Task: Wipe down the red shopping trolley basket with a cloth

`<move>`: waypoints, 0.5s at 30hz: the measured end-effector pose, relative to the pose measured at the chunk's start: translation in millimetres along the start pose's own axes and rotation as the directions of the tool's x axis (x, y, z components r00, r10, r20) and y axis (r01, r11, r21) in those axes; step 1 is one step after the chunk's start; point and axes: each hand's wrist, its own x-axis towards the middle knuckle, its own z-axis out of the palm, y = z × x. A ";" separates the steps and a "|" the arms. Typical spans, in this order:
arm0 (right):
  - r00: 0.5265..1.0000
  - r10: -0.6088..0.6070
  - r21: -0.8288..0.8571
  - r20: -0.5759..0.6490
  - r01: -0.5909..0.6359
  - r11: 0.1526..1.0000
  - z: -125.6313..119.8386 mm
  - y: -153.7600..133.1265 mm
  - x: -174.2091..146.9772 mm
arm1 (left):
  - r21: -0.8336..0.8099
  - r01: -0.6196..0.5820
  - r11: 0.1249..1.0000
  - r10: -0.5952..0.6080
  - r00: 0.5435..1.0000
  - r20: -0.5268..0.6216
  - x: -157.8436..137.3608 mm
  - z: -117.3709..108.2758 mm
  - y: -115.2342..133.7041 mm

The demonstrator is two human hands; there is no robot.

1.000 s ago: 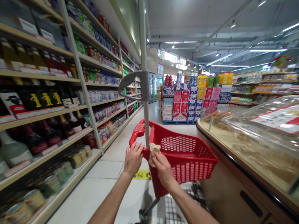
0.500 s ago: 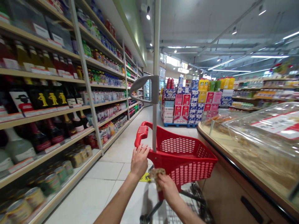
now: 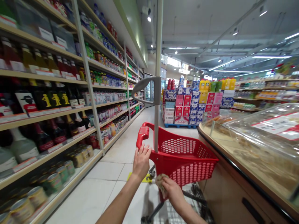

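A red plastic shopping cart (image 3: 189, 161) with a perforated basket stands side-on before me. Its red handle (image 3: 142, 135) points to the left. My left hand (image 3: 141, 161) is closed over the lower end of that handle, where it meets the basket, fingers on top and thumb hidden. Lower down, my right hand (image 3: 171, 189) grips a crumpled beige cloth (image 3: 162, 183), which is pressed to the end of the basket below the rim. A grey pole (image 3: 157, 118) with a grey loop grip (image 3: 146, 91) rises from the cart's near side.
Shelves of bottles and cans (image 3: 56, 99) line the left side. At right, close to the basket, runs a glass-topped counter (image 3: 233, 168) with clear plastic covers. Stacked boxes (image 3: 184, 107) stand on a blue pallet ahead. A yellow floor sticker (image 3: 146, 178) lies behind my arms.
The cloth in my right hand has moved slightly down and right along the basket's end. My left hand keeps its place on the handle; the whole view has shifted a little.
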 end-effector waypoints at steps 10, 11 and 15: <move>0.904 -0.265 -0.085 -0.335 0.251 0.964 -95.7 0.5 202.0 | 0.039 -0.009 0.999 0.009 1.000 0.009 -0.1 3.5 3.6; 0.914 -0.297 -0.111 -0.278 0.277 0.955 -87.3 2.3 195.0 | 0.039 -0.008 0.999 0.007 1.000 0.011 -0.2 3.7 3.3; 0.915 -0.404 -0.152 -0.008 0.398 0.905 -58.1 11.5 141.4 | 0.028 0.001 1.000 -0.002 1.000 0.025 0.0 4.9 3.8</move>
